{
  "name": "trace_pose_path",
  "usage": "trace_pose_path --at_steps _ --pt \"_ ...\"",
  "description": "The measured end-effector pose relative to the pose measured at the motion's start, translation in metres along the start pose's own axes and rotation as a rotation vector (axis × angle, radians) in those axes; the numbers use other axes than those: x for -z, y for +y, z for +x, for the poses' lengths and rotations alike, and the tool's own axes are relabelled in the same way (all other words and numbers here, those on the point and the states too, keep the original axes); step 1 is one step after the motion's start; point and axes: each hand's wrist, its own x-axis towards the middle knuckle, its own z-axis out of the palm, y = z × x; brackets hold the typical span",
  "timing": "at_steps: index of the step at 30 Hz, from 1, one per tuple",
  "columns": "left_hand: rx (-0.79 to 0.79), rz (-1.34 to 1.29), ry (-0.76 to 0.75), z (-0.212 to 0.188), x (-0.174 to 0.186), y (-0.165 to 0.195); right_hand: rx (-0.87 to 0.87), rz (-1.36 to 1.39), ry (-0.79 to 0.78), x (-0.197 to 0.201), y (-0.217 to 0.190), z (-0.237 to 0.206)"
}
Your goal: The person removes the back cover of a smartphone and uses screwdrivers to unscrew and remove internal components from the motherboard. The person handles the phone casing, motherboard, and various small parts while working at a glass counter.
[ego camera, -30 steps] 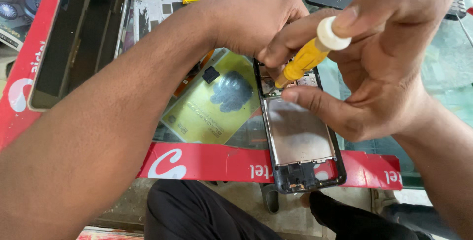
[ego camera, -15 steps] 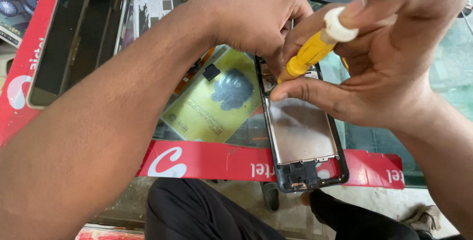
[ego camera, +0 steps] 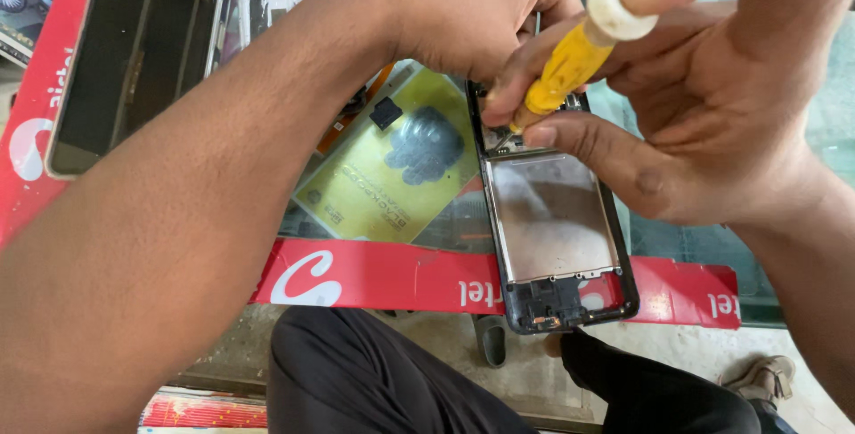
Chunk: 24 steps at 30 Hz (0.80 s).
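Note:
An opened phone frame (ego camera: 557, 238) with its back removed lies on a glass counter, its lower end over the red front strip. My right hand (ego camera: 712, 105) grips a yellow-handled screwdriver (ego camera: 570, 56) with a white cap, its tip down in the upper part of the phone frame. My left hand (ego camera: 463, 7) reaches across and presses on the top end of the phone frame, fingers curled over it. The screw area under the fingers is hidden.
A yellow flat pack (ego camera: 392, 167) with a small black chip on it lies under the glass left of the phone. A dark phone screen (ego camera: 134, 51) rests at the far left. The red strip (ego camera: 374, 274) edges the counter; my dark-trousered legs (ego camera: 374, 381) are below.
The view has moved closer and shifted. My right hand has tilted the screwdriver handle further right while the tip stays in the phone's upper part. My left hand stays on the phone's top end.

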Motion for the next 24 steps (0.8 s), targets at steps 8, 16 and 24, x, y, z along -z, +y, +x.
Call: trace_pose_path --at_steps 8,16,24 --pt "-0.184 0.189 0.005 0.004 0.000 -0.009 0.127 -0.109 -0.069 0.006 -0.001 0.004" --pt "-0.109 0.243 -0.052 0.003 -0.002 -0.005 0.112 0.020 -0.098 0.006 0.000 -0.002" --pt "-0.135 0.030 0.015 -0.001 -0.002 -0.002 0.106 -0.031 -0.043 0.009 0.008 -0.009"
